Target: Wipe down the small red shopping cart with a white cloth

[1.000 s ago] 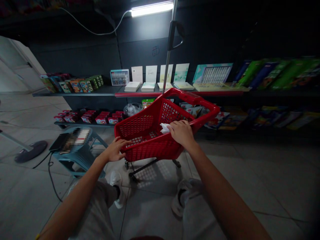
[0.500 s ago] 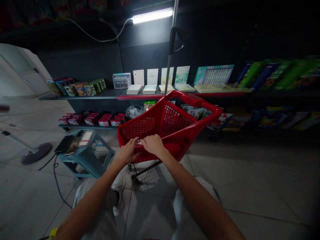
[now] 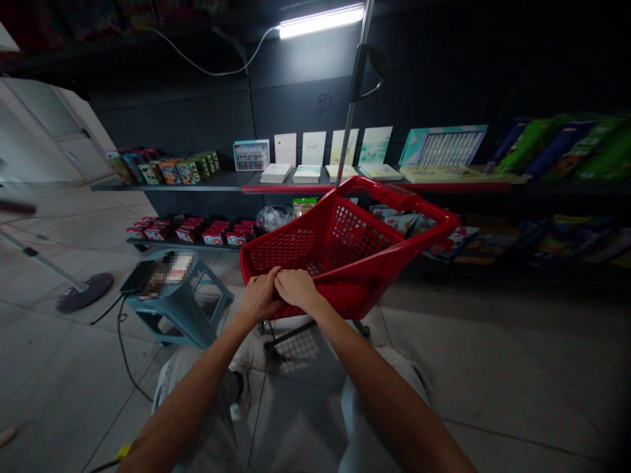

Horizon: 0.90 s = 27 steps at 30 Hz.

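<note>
A red plastic shopping cart [image 3: 374, 282] with perforated basket walls stands in front of me, its handle up at the right. My left hand [image 3: 261, 297] is closed over the near left part of the cart's rim, fingers bent. Right beside it, touching it, my right hand [image 3: 297, 289] is wrapped over the same rim, its fingertips hidden on the far side. Whether a small thing lies under the fingers I cannot tell. The visible basket floor shows only its grid.
Behind the cart, a shelf [image 3: 207, 187] bears small boxes, booklets [image 3: 276, 172] and pen sets; packets sit lower. A blue stool [image 3: 190, 322] with blurred items and a cable stands left, near a round stand base [image 3: 89, 292]. A metal pole [image 3: 348, 125] rises behind the cart.
My hands have come closer together on the rim, and the small white patch seen between them is now covered. The whole view has shifted slightly, with the scene moving right.
</note>
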### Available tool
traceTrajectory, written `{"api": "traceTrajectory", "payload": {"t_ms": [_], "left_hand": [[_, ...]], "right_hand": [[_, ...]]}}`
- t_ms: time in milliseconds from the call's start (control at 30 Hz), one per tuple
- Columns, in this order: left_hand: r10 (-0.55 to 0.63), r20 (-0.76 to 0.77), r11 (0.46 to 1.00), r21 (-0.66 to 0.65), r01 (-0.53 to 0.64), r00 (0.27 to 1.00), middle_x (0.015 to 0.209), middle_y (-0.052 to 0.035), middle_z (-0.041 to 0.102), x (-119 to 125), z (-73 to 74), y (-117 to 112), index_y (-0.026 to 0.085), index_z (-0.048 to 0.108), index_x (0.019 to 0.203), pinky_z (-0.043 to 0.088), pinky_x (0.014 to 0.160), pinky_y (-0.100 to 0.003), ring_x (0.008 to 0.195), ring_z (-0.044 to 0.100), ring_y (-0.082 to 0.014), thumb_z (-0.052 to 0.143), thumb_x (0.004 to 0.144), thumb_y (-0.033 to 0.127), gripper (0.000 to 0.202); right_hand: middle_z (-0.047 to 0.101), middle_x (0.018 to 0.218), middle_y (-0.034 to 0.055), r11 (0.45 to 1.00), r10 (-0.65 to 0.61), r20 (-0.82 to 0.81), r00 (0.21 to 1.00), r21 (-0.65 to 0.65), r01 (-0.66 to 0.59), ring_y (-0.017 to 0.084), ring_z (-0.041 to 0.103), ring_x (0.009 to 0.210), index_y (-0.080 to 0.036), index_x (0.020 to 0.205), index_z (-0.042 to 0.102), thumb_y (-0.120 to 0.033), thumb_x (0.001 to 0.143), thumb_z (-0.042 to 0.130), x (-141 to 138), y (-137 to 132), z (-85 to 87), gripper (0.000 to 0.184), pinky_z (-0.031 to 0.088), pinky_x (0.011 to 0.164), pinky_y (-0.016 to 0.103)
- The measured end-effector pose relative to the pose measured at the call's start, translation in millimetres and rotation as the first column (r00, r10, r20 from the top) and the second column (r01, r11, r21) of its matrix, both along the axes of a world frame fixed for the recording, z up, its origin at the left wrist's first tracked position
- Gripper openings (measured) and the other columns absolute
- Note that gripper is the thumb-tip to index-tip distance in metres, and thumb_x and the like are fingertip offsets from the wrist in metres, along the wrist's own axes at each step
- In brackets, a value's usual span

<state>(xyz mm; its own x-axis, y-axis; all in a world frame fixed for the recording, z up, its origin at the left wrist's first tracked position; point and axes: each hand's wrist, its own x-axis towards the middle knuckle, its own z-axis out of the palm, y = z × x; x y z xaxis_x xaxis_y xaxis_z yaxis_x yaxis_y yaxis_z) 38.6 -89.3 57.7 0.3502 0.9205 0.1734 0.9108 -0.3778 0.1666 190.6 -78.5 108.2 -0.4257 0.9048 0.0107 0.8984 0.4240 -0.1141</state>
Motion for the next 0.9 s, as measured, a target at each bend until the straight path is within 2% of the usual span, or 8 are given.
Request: {"api": "traceTrajectory", "payload": {"t_ms": [100, 233, 367, 467, 633, 767, 900], "left_hand": [[0.03, -0.08, 0.996, -0.078, -0.037, 0.996, 0.123, -0.012, 0.076, 0, 5.6, -1, 0.02, 0.031, 0.16, 0.049, 0.104, -0.04, 0.116, 0.072, -0.0298, 0.07, 0.087, 0.029, 0.083], [0.071, -0.139, 0.989, -0.116, -0.087, 0.988, 0.121, -0.0122, 0.077, 1, 11.9, -4, 0.024, 0.034, 0.16, 0.054, 0.09, -0.037, 0.112, 0.075, -0.0325, 0.069, 0.091, 0.043, 0.079], [0.058, -0.175, 0.991, -0.112, -0.078, 0.983, 0.12, -0.0154, 0.077, 4, 12.4, -6, 0.023, 0.048, 0.151, 0.053, 0.091, -0.037, 0.113, 0.074, -0.0331, 0.061, 0.096, 0.059, 0.067], [0.048, -0.19, 0.993, -0.101, -0.068, 0.981, 0.117, -0.0159, 0.078, 5, 11.7, -6, 0.024, 0.056, 0.145, 0.053, 0.09, -0.038, 0.111, 0.075, -0.0339, 0.057, 0.096, 0.068, 0.066], [0.055, -0.193, 0.994, -0.083, -0.073, 0.98, 0.113, -0.0143, 0.08, 5, 13.3, -5, 0.024, 0.065, 0.135, 0.053, 0.085, -0.036, 0.106, 0.076, -0.0328, 0.053, 0.095, 0.072, 0.063], [0.056, -0.228, 0.993, -0.089, -0.078, 0.972, 0.103, -0.0169, 0.08, 5, 12.0, -5, 0.022, 0.073, 0.118, 0.053, 0.083, -0.038, 0.101, 0.077, -0.0353, 0.048, 0.095, 0.075, 0.063], [0.06, -0.241, 0.994, -0.078, -0.081, 0.969, 0.098, -0.0179, 0.08, 4, 8.4, -3, 0.02, 0.075, 0.114, 0.053, 0.082, -0.038, 0.099, 0.077, -0.0357, 0.047, 0.096, 0.074, 0.063]], "right_hand": [[0.078, 0.115, 0.0195, 0.998, 0.032, 0.006, 0.999, 0.06, -0.033, 0.029, 0.077, 0.105, -0.01, 0.121, 0.075, -0.028, 0.108, 0.031, 2, -3, -2.9, 0.049, 0.055, 0.093, 0.038], [0.079, 0.114, 0.0175, 0.995, 0.041, -0.001, 0.999, 0.096, -0.041, 0.028, 0.076, 0.103, -0.012, 0.12, 0.075, -0.035, 0.11, 0.03, 9, -6, -8.4, 0.051, 0.054, 0.09, 0.037], [0.078, 0.116, 0.0155, 0.991, 0.042, 0.001, 0.999, 0.128, -0.042, 0.028, 0.075, 0.104, -0.014, 0.115, 0.076, -0.041, 0.111, 0.031, 24, -6, -9.3, 0.052, 0.053, 0.089, 0.037], [0.078, 0.117, 0.0141, 0.99, 0.011, 0.011, 1.0, 0.14, -0.013, 0.027, 0.074, 0.105, -0.015, 0.114, 0.075, -0.043, 0.111, 0.03, 44, -6, -4.9, 0.052, 0.051, 0.091, 0.037], [0.076, 0.119, 0.0146, 0.985, -0.07, 0.014, 0.997, 0.156, 0.067, 0.025, 0.072, 0.11, -0.016, 0.114, 0.074, -0.042, 0.112, 0.03, 83, -4, 4.8, 0.05, 0.046, 0.097, 0.035], [0.075, 0.121, 0.015, 0.979, -0.104, 0.016, 0.994, 0.176, 0.1, 0.025, 0.069, 0.113, -0.015, 0.113, 0.072, -0.041, 0.112, 0.031, 100, -5, 7.8, 0.049, 0.043, 0.098, 0.035], [0.075, 0.119, 0.0136, 0.97, -0.122, -0.016, 0.992, 0.21, 0.122, 0.024, 0.068, 0.114, -0.016, 0.112, 0.071, -0.04, 0.112, 0.034, 118, -6, 9.1, 0.044, 0.04, 0.102, 0.035]]}}
